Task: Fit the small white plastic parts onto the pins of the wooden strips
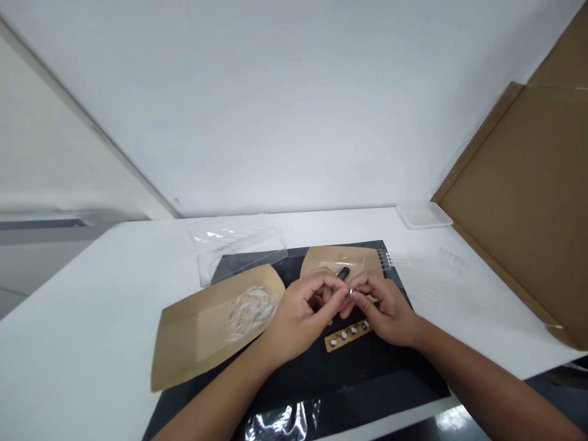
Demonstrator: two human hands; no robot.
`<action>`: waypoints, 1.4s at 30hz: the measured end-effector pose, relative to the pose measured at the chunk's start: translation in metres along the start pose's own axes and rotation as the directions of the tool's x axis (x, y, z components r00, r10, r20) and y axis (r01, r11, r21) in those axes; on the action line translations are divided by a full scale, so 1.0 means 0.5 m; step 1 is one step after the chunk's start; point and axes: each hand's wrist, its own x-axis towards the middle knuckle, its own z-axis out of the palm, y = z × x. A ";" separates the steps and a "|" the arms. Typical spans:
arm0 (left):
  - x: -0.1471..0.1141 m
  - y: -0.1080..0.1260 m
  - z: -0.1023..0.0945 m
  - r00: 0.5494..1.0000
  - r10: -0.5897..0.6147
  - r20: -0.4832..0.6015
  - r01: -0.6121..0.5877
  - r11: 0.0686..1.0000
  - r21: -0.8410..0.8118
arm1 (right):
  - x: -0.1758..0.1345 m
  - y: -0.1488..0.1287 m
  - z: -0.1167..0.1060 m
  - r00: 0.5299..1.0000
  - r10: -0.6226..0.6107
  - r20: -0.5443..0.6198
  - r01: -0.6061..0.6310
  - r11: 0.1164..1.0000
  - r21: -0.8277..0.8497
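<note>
If judged by strip (pixel 349 338) alone, partway along, with four bits (pixel 343 335) seated in a row and one small piece (pixel 351 292) up in hand. Could count those four as done or as waiting; cannot settle from this single view between filling strip and emptying strip. Would call handling of piece the step in progress, not yet finished. Would guess at plenty left, given clear scraps (pixel 252 309) heaped loose in left tray (pixel 184 334) and a dark item (pixel 343 273) lying in rear tray (pixel 316 254). See nothing plainly completed on black mat (pixel 321 380). As to looks of piece: tiny, bright, silvery, perhaps metal, largely covered by fingers, too small to make out fairly in shape. Held up above mat, between both hands, beyond strip and near front of rear tray. On left hand (pixel 298 312): thumb and forefinger brought together at piece, remaining fingers curled. On right hand (pixel 388 309): thumb and forefinger pinching at same piece from opposite side, wrist low, strip's far end close beneath. In strip: white tops, darker sides, fairly even spacing. Of strip itself: short, tan, lying aslant on mat. Farther back, also note clear covers (pixel 241 248) overlapping mat's rear left corner, well apart from piece.
</note>
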 end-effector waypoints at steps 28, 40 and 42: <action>0.019 -0.044 -0.071 0.913 0.377 -0.153 -0.090 0.554 0.828 | 0.027 0.017 -0.024 0.940 -0.186 -0.285 0.051 0.904 -0.424; 0.020 -0.055 -0.082 0.945 0.287 -0.155 -0.030 0.548 0.836 | 0.023 0.027 -0.021 0.947 -0.089 -0.307 -0.044 0.916 -0.399; 0.020 -0.055 -0.083 0.948 0.281 -0.149 -0.025 0.533 0.845 | 0.024 0.026 -0.020 0.947 -0.084 -0.310 -0.050 0.914 -0.402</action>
